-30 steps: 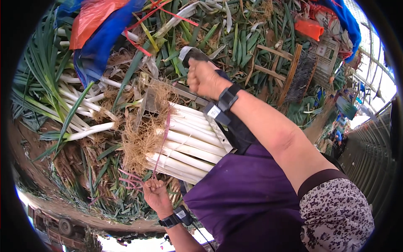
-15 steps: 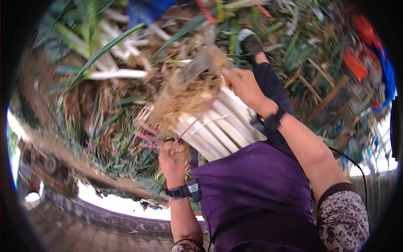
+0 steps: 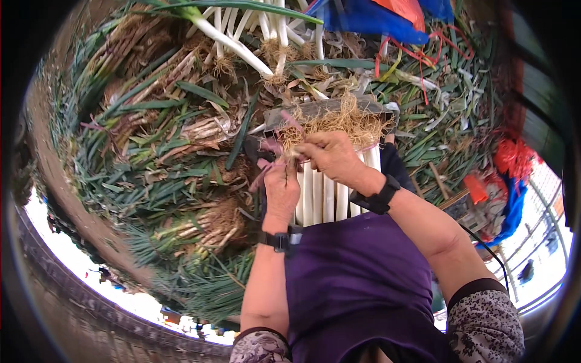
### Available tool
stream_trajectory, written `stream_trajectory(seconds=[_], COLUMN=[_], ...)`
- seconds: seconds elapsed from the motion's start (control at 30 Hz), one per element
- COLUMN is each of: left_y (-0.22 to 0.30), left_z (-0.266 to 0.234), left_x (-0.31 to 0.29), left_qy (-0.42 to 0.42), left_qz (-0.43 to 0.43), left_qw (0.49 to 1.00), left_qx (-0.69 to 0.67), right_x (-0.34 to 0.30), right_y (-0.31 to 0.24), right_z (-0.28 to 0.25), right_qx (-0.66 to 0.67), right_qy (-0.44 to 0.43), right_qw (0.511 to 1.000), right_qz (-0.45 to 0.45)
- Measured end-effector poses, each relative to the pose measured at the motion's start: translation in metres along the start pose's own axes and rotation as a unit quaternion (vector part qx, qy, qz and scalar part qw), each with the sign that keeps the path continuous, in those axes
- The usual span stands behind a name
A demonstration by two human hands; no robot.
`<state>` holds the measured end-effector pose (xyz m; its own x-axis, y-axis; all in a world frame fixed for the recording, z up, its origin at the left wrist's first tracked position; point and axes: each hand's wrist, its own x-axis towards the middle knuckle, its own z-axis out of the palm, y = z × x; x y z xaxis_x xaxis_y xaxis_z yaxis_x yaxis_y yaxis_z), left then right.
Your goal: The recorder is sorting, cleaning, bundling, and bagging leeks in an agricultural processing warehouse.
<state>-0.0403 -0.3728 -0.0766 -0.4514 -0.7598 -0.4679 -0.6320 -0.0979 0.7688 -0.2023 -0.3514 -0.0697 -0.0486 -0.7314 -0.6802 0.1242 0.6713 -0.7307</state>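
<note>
A bundle of leeks lies before me, white stalks toward my body and tan roots pointing away. A thin pink tie crosses the stalks just below the roots. At the bundle's left side my left hand is closed on the pink tie, whose loose ends stick out around the fingers. My right hand reaches over the stalks and pinches the tie close to the left fingertips. The exact spot where the fingers meet is partly hidden.
Heaps of leeks with green leaves cover the ground at left. More white leeks lie at the far side, near a blue plastic sheet. Red string trails at far right. An orange-red bag sits at right.
My right hand has come from the bundle's far right corner to my left hand, and now both are at the tie. The view has turned, so the bundle appears straighter.
</note>
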Motion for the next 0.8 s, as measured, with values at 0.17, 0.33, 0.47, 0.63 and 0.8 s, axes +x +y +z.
stream_trajectory(seconds=[0.17,0.33,0.47,0.63,0.8], left_y=[-0.033,-0.046,-0.025,-0.038,-0.026], left_z=[-0.023,-0.042,-0.037,-0.019,0.009], left_x=[0.022,0.033,0.028,0.000,-0.028], left_qy=[-0.131,-0.283,-0.209,0.024,0.162], left_qz=[-0.136,-0.258,-0.187,0.191,0.160], left_qw=[0.965,0.859,0.946,0.980,0.973], left_qx=[-0.181,-0.341,-0.164,0.043,-0.023], right_x=[-0.011,-0.024,0.003,0.029,0.013], right_y=[0.000,-0.004,-0.007,-0.021,0.009], right_z=[0.006,-0.006,-0.024,0.008,0.016], right_qx=[-0.068,-0.241,-0.238,-0.330,0.042], right_qy=[0.045,-0.164,-0.069,-0.231,-0.120], right_qw=[0.988,0.893,0.966,0.891,0.951], right_qz=[-0.129,-0.343,-0.067,0.210,0.282])
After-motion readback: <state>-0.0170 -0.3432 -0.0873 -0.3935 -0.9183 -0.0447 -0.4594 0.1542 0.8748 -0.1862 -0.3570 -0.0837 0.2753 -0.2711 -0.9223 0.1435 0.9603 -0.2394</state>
